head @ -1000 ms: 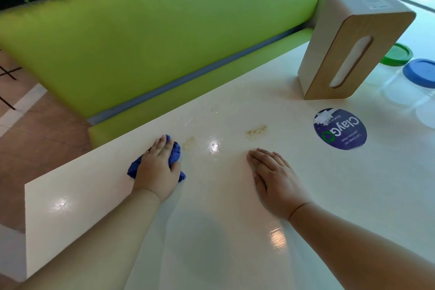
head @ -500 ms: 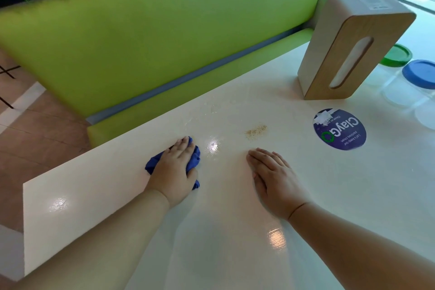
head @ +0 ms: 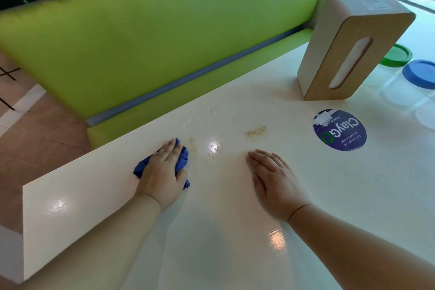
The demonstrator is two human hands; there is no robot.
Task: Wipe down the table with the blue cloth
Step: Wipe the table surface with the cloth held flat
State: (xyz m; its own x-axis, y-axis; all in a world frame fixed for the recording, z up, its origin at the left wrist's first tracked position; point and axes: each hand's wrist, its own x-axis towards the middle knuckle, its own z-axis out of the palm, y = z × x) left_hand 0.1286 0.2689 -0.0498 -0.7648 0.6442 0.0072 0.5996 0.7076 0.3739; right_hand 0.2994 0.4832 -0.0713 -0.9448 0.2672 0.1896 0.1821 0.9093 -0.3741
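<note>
Since the frame half a second back, your left hand [head: 162, 173] has drawn the blue cloth [head: 141, 168] a little leftward along the counter [head: 235, 254], uncovering a faint brown smear [head: 192, 143] just beside the cloth's right edge. Your right hand [head: 275, 183] has not shifted.

Current findings:

- Your hands are apart, both on the counter, with a bright glare spot between them.
- The left hand presses down on the bunched cloth, fingers draped over it and thumb hooked round its right side (cloth shows on both sides of the hand).
- The right hand lies flat, palm down, fingers straight and close together, holding nothing.
- A patch of crumbs [head: 255, 131] sits just beyond the right fingertips, not touching them and well clear of the cloth.
- A round purple sticker [head: 339, 130] is fixed to the counter farther right.
- Behind it a wood-faced tissue box [head: 348, 37] stands upright.
- A green-lidded jar [head: 397, 55] and a blue-lidded jar [head: 420, 73] stand beside the box.
- A green bench [head: 164, 30] runs along the counter's far edge.
</note>
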